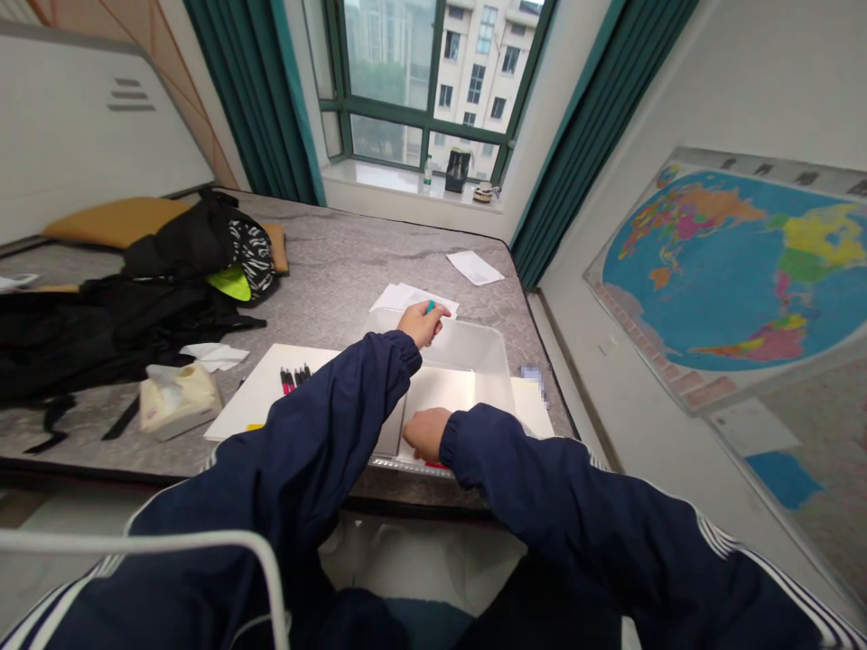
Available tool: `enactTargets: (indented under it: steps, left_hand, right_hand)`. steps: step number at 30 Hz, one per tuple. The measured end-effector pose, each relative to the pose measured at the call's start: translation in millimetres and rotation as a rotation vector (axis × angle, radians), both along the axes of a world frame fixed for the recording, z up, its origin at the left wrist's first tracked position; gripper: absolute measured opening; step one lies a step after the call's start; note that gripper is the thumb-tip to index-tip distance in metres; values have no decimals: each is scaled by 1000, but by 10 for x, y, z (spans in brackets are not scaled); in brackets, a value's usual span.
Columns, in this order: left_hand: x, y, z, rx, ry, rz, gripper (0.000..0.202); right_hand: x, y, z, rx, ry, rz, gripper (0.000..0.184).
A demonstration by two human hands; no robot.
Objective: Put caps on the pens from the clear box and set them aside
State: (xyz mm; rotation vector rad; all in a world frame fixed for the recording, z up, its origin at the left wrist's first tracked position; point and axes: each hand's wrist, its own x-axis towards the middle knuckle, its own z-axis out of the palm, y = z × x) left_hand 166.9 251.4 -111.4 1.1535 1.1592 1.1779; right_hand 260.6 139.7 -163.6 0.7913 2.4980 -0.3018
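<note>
My left hand (421, 325) is closed above the far side of a clear plastic box (498, 357). A short teal end (431, 307) of a small stick-like thing shows between its fingers; the rest is hidden. My right hand (426, 433) reaches down inside the box at its near side, fingers curled downward. Whatever those fingers hold is hidden. Just below them a bit of something red (437, 466) shows at the box's near edge. To the left, several red and black pens (295, 376) lie on a white board or sheet (261, 388), partly covered by my left sleeve.
Left of the sheet stands a tissue pack (180, 402), with a crumpled tissue (215, 355) behind it. Black bags (135, 316) lie farther left. Papers (406, 296) lie beyond the box, and another sheet (475, 267) lies farther back. A white cable (203, 540) crosses the lower left.
</note>
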Motion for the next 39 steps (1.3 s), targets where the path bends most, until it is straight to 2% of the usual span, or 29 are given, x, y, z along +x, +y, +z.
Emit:
enactTargets:
  steps: [3, 5, 7, 11, 13, 32, 35, 39]
  left_hand:
    - [24, 31, -212, -33, -34, 73, 16]
    - [-40, 21, -322, -37, 47, 123, 17]
    - [-135, -1, -361, 37, 178, 130, 17]
    - [-296, -48, -272, 405, 481, 59, 18]
    - [-329, -71, -217, 467, 560, 76, 20]
    - [-330, -203, -159, 551, 645, 49, 26]
    - [-334, -231, -151, 552, 686, 31, 26]
    - [-323, -281, -159, 517, 693, 1, 25]
  right_hand:
    - [-134, 5, -90, 58, 138, 107, 29]
    - [-173, -26, -146, 39, 169, 98, 34]
    - [-185, -63, -172, -2, 160, 76, 30]
    - [-191, -86, -163, -71, 137, 60, 22]
    - [-198, -68, -156, -86, 114, 31, 24]
    - [-214, -9, -121, -215, 80, -12, 37]
    - [-197, 15, -75, -258, 87, -31, 39]
    - [-115, 55, 71, -269, 115, -84, 36]
